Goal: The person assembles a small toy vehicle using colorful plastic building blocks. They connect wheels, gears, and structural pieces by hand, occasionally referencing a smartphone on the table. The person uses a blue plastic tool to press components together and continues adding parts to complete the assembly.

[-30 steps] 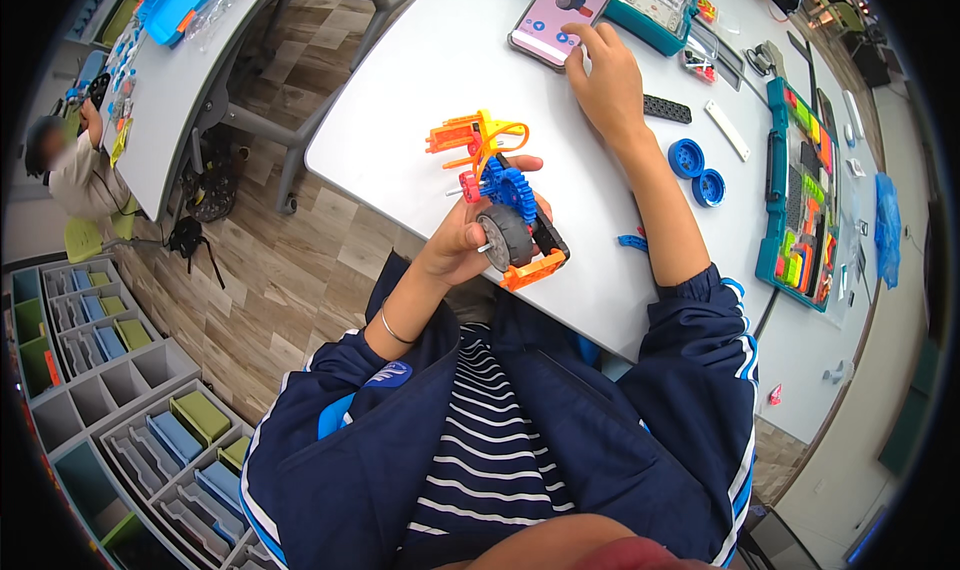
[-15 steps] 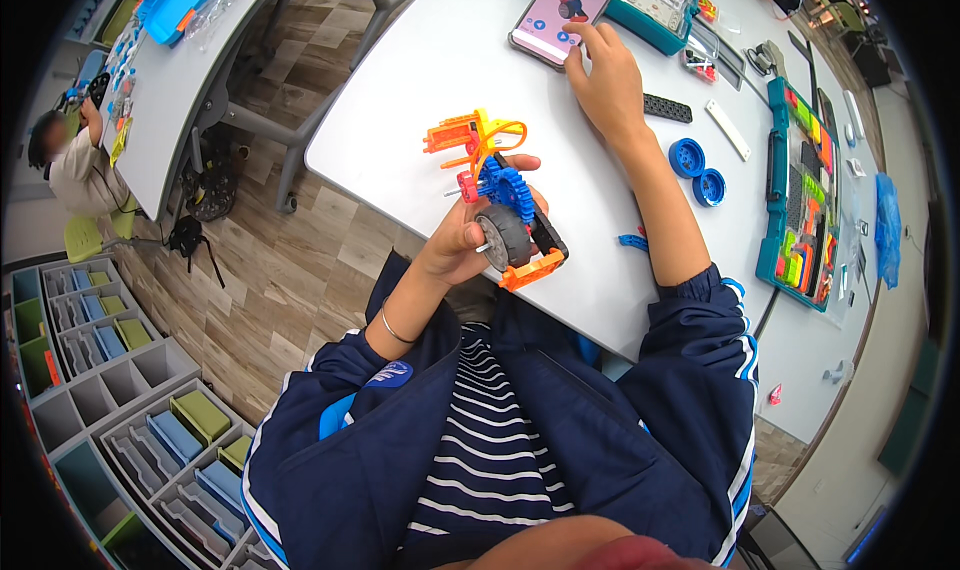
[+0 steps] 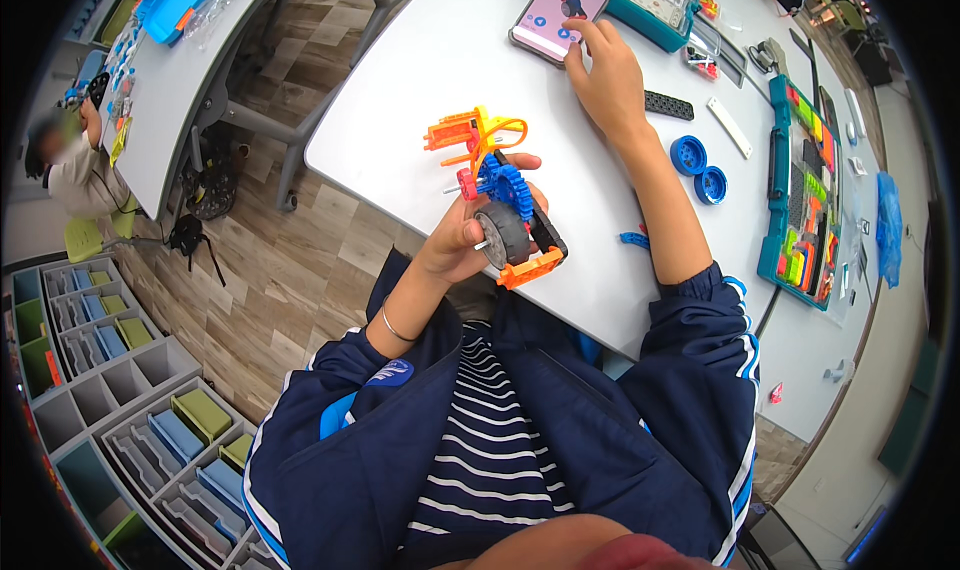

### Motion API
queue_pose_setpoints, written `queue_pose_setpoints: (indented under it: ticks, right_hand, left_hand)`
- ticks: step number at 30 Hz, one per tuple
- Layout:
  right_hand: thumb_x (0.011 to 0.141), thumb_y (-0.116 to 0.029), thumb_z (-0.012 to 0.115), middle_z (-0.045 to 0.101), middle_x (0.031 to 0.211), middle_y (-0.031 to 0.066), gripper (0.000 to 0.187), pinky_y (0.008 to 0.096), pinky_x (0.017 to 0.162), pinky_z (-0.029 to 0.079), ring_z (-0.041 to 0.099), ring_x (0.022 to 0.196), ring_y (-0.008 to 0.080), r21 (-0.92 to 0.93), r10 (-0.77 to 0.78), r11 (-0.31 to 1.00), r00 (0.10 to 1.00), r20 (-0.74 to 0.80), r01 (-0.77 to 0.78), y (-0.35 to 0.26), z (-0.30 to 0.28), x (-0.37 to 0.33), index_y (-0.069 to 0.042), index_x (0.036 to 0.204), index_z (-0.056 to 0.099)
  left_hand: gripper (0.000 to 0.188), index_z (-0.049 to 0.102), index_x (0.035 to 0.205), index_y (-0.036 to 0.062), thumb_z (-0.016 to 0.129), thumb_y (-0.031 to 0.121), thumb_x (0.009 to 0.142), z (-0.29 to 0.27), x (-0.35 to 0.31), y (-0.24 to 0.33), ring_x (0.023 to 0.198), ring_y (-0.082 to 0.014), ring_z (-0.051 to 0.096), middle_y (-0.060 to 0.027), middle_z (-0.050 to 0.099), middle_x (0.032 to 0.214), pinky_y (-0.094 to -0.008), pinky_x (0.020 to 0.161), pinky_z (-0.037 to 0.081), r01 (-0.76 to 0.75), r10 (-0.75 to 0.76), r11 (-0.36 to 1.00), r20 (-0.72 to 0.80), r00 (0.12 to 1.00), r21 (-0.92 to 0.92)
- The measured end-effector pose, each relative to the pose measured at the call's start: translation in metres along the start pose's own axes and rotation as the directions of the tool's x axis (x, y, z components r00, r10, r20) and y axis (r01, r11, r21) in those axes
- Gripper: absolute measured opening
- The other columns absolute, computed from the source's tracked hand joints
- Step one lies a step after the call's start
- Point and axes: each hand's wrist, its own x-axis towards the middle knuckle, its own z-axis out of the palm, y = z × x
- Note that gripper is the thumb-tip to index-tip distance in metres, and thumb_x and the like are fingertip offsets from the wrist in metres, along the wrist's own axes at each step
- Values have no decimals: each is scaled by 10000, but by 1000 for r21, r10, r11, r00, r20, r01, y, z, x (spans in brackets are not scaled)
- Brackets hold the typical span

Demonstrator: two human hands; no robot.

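Closed around a toy building-block model (image 3: 508,192), my left hand (image 3: 455,242) holds it above the table's near edge. The model joins a black-tyred wheel, blue gears, a yellow piece and orange beams, with a red part on its left side. My fingers partly hide its underside. At the far side lies a phone (image 3: 545,38) with a picture of a similar model on its screen. My right hand (image 3: 607,78) holds nothing; its fingers are bent apart, with fingertips at the phone's lower right edge. Whether they touch the glass I cannot tell.
Two blue wheel rims (image 3: 700,168), a black perforated beam (image 3: 668,106), a white strip (image 3: 730,128) and a small blue curved piece (image 3: 633,240) lie on the white table (image 3: 400,100). A teal parts case (image 3: 780,200) stands at right. Another person (image 3: 75,165) sits far left.
The model in my left hand has shifted very slightly. My right hand stays by the phone, nearly still.
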Motion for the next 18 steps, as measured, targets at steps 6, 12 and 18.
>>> queue_pose_setpoints:
  ticks: [6, 12, 18]
  right_hand:
    - [901, -103, 603, 604, 894, 119, 248, 408, 726, 491, 612, 793, 280, -9, -4, 1000, 1000, -1, 4, 0, -1, 1, -100, 1138, 672]
    - [897, -102, 601, 604, 887, 118, 246, 407, 723, 493, 611, 781, 281, -22, 14, 1000, 1000, 3, -14, 1, -1, 0, -98, 1131, 677]
    - [894, -99, 601, 603, 882, 116, 249, 405, 720, 494, 610, 778, 279, -27, 22, 999, 1000, -5, -22, 2, 0, 0, -101, 1131, 678]
  left_hand:
    - [1044, 245, 1503, 35, 876, 407, 759, -4, 2, -3, 1034, -350, 699, -191, 589, 1109, -415, 875, 619, -44, 47, 998, 63, 997, -53]
    - [1105, 295, 1480, 28, 912, 479, 682, -2, -1, -1, 1006, -215, 681, -148, 614, 1163, -351, 860, 592, 1, -1, 1000, 14, 1000, 3]
    - [1028, 252, 1500, 38, 866, 419, 768, -6, 2, -4, 1037, -348, 697, -193, 582, 1118, -417, 880, 616, -52, 54, 998, 66, 996, -39]
